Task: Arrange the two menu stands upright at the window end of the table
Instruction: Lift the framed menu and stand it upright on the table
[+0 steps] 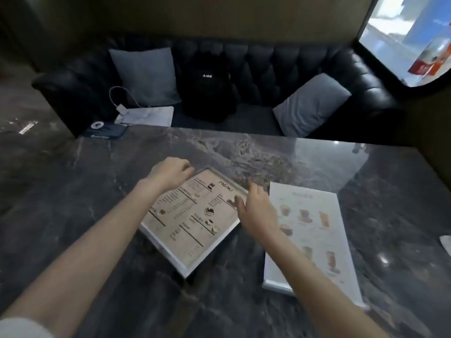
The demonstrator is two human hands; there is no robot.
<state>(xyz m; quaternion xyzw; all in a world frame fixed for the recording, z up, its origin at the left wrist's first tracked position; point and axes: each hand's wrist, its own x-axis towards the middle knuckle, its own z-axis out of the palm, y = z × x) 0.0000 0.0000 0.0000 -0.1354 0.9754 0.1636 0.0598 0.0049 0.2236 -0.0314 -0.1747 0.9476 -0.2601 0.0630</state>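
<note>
Beige menu stand [192,215] flat btwn both hands, prob. touched.

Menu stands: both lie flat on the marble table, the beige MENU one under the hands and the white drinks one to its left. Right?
Not quite. The head view shows the white drinks stand to the right of the beige MENU stand, not its left. Both do lie flat on the marble table, with the left hand and right hand at the beige one.

Black tufted sofa [280,69] with grey cushions [146,76], bright window [410,37] right.
</note>
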